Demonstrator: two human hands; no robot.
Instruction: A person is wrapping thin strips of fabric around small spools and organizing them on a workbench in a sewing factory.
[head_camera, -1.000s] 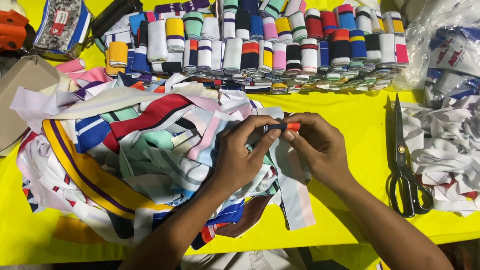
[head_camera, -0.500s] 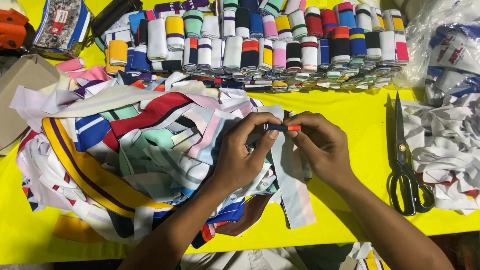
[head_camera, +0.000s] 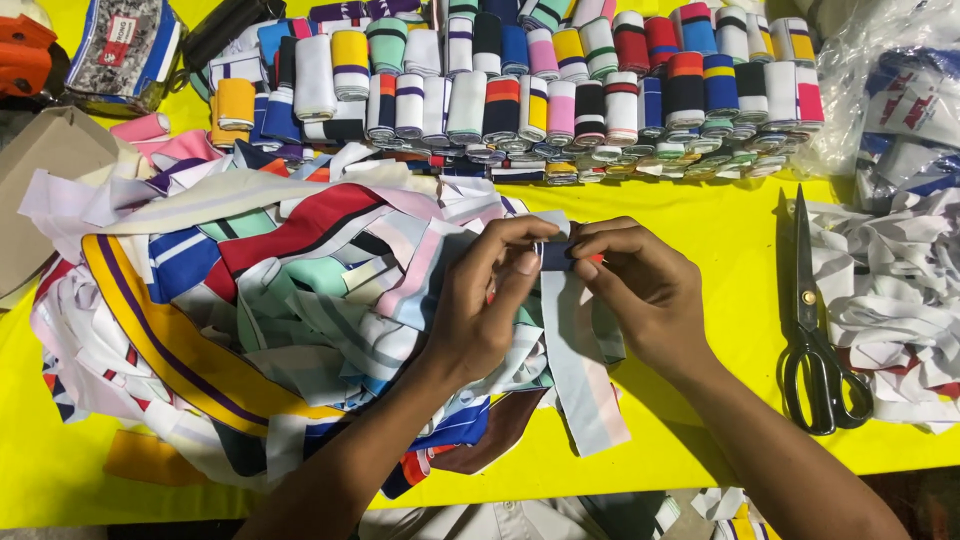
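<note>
Both grips pinch one small roll: left hand (head_camera: 490, 300) and right hand (head_camera: 640, 285) hold the fabric strip (head_camera: 585, 375) near the table's (head_camera: 720, 240) middle. Rolling it well likely means keeping edges aligned and tension even.

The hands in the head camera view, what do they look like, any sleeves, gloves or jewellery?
Both are bare: the left hand and the right hand wear no gloves, and no rings or wristbands show. The forearms are uncovered as far as the bottom edge of the picture, so no sleeve is in view. The fingers are slim, with short, unpainted nails. No watch or marking shows on either wrist.
</note>
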